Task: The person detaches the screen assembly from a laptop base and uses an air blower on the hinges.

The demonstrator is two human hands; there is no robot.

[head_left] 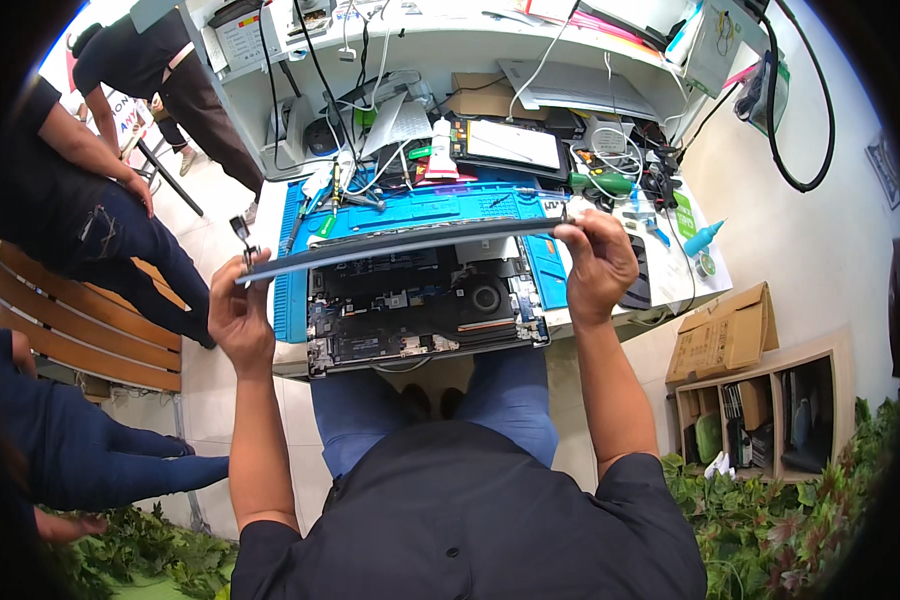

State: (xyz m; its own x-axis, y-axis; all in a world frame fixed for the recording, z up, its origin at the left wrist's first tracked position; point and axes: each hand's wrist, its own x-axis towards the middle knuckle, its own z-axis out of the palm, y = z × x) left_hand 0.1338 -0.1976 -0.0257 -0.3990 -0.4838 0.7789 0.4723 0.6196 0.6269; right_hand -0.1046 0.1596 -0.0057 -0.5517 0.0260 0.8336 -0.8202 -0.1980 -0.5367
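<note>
My left hand (240, 315) and my right hand (600, 265) are closed on opposite ends of a long dark panel (400, 247), which looks like a laptop screen seen edge-on, with small hinge pieces sticking up at its ends. It is held raised above the back part of an opened laptop base (400, 325), whose boards, cables and round fan (485, 298) show. The base sits at the desk's front edge, partly on a blue work mat (292, 320). The panel hides part of the base from view.
Tools, cables and a green bottle (610, 183) crowd the desk behind. Co-workers stand at left (120, 250), (170, 80) and lower left (90, 450), by a slatted wooden bench (90, 340). A cardboard box (715, 335), cubby shelf (775, 425) and leafy plants (750, 530) are at right.
</note>
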